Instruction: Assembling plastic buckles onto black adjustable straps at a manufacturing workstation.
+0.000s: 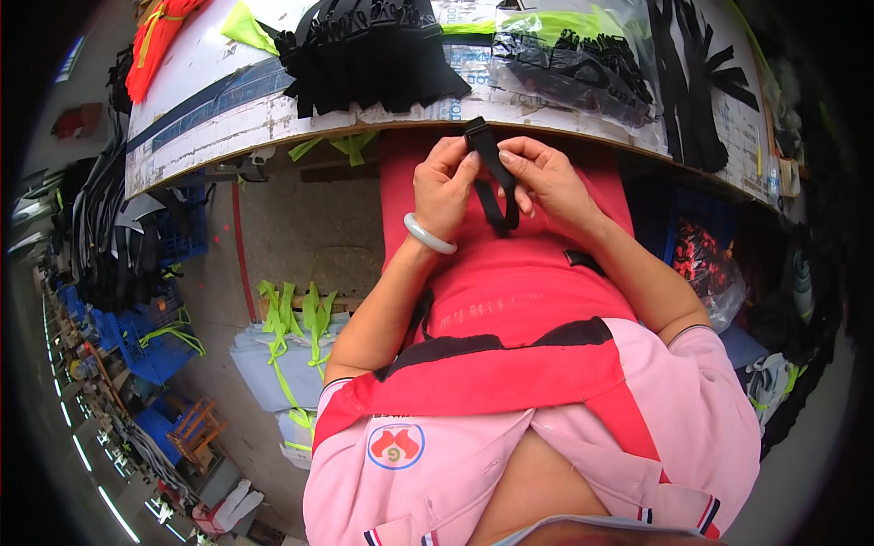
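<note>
Just off the table's front edge, both my hands hold a black webbing strap (485,146) with a black buckle at its upper end. My left hand (443,187), with a pale bangle at the wrist, pinches the strap on its left side below the buckle. My right hand (552,182) has thumb and fingers closed on its right side. The lower part of the strap hangs in a loop over my red apron (492,282). On the table beyond lies a heap of black straps (369,59).
The white table (205,118) has a curved-looking front edge. A clear plastic bag of black pieces (583,73) and long black straps (696,100) lie to its right, orange-red cloth (159,41) at far left. Bundles tied with yellow-green strips (296,318) and blue crates (146,337) stand on the floor.
</note>
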Motion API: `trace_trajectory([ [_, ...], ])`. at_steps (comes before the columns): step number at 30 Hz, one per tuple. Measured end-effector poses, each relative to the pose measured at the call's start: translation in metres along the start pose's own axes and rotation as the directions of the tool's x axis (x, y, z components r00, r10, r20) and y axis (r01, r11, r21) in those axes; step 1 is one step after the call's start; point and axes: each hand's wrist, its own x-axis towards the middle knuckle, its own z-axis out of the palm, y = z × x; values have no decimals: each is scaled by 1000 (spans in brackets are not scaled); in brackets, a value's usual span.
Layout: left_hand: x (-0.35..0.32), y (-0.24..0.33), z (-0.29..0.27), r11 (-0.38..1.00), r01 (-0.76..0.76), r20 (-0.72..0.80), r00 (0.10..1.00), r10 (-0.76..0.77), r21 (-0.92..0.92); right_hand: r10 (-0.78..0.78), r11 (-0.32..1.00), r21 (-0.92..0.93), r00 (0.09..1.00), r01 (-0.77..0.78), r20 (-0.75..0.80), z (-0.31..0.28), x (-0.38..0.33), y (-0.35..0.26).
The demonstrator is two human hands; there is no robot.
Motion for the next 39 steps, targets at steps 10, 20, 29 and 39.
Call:
trace_trajectory([
  [10, -2, 9, -12, 835, 382, 70, 919, -387, -396, -166, 964, -217, 986, 156, -26, -1, 2, -4],
  [20, 6, 4, -28, 976, 216, -144, 967, -210, 25, -852, 517, 22, 513, 856, 105, -12, -53, -138],
  [29, 9, 8, -18, 981, 167, -158, 971, -181, -96, 15, 935, -353, 1000, -13, 1, -9, -3, -23],
  [39, 2, 3, -16, 1000, -25, -229, 973, 25, 1, 35, 980, -196, 999, -36, -7, 16, -1, -6],
])
